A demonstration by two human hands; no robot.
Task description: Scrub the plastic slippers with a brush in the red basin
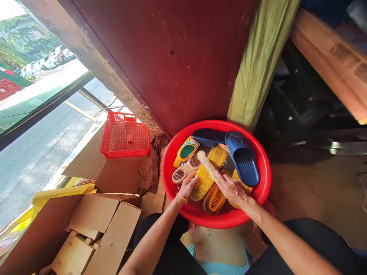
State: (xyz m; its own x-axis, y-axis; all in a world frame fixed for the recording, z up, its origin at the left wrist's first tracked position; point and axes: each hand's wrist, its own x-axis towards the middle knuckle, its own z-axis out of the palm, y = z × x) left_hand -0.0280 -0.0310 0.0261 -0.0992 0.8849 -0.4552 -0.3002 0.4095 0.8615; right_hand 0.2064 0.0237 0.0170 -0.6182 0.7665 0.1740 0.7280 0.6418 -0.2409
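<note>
A red basin holds water and several slippers. My left hand grips the edge of a yellow slipper near the basin's front left. In my right hand is a pale scrubbing brush, its bristles over the yellow slipper. Blue slippers lie at the basin's back and right. A beige slipper and a yellow one with a green insole rest at the left. An orange-brown slipper sits at the front, partly under water.
A red plastic crate stands on cardboard at the left, beside a brown cloth. An open cardboard box is at the lower left. Behind the basin are a dark red panel and a green-yellow curtain. A light blue stool shows below.
</note>
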